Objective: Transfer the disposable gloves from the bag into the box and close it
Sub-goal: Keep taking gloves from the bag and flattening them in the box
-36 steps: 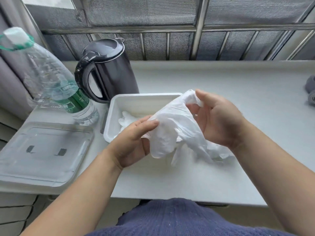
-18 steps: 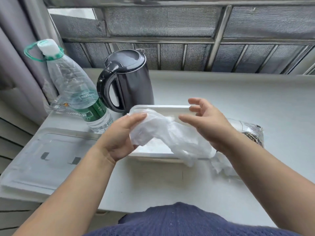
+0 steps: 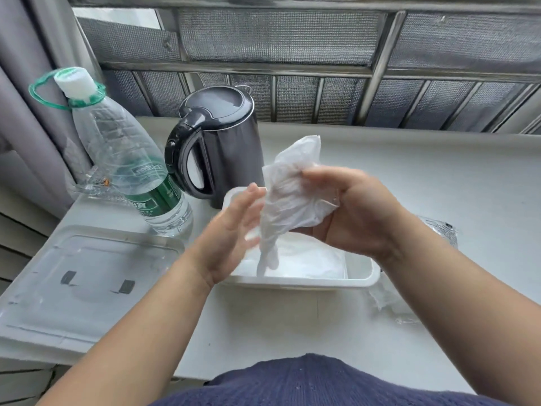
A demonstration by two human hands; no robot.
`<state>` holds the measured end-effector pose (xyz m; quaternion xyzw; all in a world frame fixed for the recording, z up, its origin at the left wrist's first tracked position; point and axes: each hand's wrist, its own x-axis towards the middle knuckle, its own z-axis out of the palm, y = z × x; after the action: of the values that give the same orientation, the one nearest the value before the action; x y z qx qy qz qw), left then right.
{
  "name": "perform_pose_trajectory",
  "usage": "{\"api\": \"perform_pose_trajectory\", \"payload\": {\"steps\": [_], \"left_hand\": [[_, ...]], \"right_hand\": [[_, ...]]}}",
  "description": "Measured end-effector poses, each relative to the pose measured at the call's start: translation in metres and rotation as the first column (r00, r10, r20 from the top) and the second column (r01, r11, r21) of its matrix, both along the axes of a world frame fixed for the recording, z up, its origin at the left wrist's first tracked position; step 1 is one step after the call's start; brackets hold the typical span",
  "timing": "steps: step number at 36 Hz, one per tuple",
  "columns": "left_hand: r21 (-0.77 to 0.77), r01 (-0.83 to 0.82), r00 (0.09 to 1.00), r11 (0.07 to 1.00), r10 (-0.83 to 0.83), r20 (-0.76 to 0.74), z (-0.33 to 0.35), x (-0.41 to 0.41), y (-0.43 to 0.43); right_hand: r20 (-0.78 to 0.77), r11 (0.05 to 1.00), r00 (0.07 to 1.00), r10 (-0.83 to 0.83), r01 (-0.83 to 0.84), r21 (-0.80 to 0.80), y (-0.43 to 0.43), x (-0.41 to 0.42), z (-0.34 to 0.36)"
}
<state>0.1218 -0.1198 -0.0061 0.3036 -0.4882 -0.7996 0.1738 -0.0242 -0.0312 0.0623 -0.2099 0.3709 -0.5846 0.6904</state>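
Glove bunch (image 3: 292,200) hangs over open box (image 3: 363,276), tail dipping inside. R hand (image 3: 360,212) fingers curled round it. L hand (image 3: 231,230) blurred, fingers straight, together; contact w/ bunch unclear. Bag (image 3: 439,230) mostly hidden behind R arm.

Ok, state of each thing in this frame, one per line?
Box: open, gloves inside.
Lid: off, flat, left of box.
Glove bunch: gripped by right hand above box, tail hanging in.
Left hand: open, beside bunch.
Kettle: upright, closed.
Bottle: capped, standing.
Bag: lying right of box.
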Motion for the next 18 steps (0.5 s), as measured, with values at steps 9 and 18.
{"api": "perform_pose_trajectory", "payload": {"steps": [9, 18], "left_hand": [[0.446, 0.150, 0.989, 0.882, -0.130, -0.076, -0.011, -0.009, -0.002], [-0.620, -0.017, 0.792, 0.785, 0.389, 0.471, 0.006, -0.001, -0.023]], "right_hand": [[0.035, 0.995, 0.995, -0.097, 0.095, 0.041, -0.007, -0.018, 0.001], [-0.730, 0.894, 0.670, -0.135, 0.400, 0.202, -0.002, -0.036, -0.058]]}}
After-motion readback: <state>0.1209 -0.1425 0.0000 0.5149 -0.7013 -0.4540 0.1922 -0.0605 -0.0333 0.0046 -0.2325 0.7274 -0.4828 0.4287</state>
